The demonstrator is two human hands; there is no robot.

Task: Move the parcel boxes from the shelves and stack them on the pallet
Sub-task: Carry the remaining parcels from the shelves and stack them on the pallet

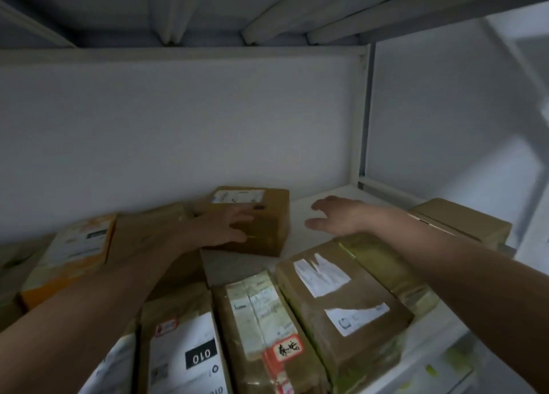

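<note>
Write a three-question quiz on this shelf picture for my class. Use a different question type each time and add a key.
1. True or false: the left hand rests on the small brown box at the back of the shelf.
2. Multiple choice: the right hand is
A. gripping a parcel
B. open, with its fingers spread, to the right of that box and holding nothing
C. out of view
3. Fill in the blank: the black label on the front parcel reads ___.

Key: 1 true; 2 B; 3 010.
</note>
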